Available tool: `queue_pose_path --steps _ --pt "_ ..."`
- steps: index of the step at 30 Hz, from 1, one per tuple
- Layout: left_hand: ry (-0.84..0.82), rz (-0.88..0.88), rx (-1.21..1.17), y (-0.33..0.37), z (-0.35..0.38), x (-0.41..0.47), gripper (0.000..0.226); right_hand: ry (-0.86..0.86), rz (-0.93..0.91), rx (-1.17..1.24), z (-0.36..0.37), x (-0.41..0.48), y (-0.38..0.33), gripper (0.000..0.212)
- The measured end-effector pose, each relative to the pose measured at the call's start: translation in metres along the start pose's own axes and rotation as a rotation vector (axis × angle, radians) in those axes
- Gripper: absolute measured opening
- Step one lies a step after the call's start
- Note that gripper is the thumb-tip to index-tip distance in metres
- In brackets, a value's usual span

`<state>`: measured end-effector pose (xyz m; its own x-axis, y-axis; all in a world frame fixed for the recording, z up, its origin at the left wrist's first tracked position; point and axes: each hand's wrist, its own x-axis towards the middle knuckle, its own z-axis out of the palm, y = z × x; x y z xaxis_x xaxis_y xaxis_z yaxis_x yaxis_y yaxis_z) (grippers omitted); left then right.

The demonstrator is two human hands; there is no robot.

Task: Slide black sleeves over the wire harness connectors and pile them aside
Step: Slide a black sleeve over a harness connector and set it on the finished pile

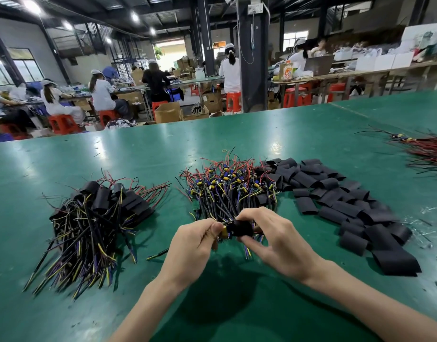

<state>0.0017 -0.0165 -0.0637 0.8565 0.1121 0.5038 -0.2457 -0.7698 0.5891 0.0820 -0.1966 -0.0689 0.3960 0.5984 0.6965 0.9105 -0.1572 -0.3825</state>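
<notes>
Now both hands: left hand (197, 239) pinches harness (224, 230), right hand (274, 239) grips sleeve (240, 228).

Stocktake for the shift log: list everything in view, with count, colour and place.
table: one, green, under everything
sleeved harnesses: one pile, black sleeves, mixed wires, left
bare harnesses: one pile, red, yellow, blue, black, centre
loose sleeves: many, black, right
wire heap: one, red and black, far right edge
stools: several, red, background
held harness: one, yellow part showing, near centre
held sleeve: one, black, between the grips
left grip: pinches held harness
right grip: holds held sleeve
</notes>
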Motion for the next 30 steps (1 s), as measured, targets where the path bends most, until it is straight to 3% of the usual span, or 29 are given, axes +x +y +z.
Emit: queue_pose_path --steps 6,13,21,30 --pt "-0.023 0.019 0.073 0.001 -0.006 0.001 0.036 0.025 0.114 0.168 0.001 0.0 0.0 0.024" --pt "-0.068 0.018 0.134 -0.002 -0.008 0.002 0.022 0.004 0.237 0.343 -0.004 0.002 -0.001 0.035" --pt "-0.128 -0.03 0.107 0.002 -0.008 0.001 0.047 -0.012 -0.027 0.085 0.002 0.0 -0.002 0.016" --pt "-0.176 -0.007 0.132 0.003 -0.001 -0.002 0.036 -0.004 -0.113 -0.056 0.008 -0.002 -0.005 0.014"
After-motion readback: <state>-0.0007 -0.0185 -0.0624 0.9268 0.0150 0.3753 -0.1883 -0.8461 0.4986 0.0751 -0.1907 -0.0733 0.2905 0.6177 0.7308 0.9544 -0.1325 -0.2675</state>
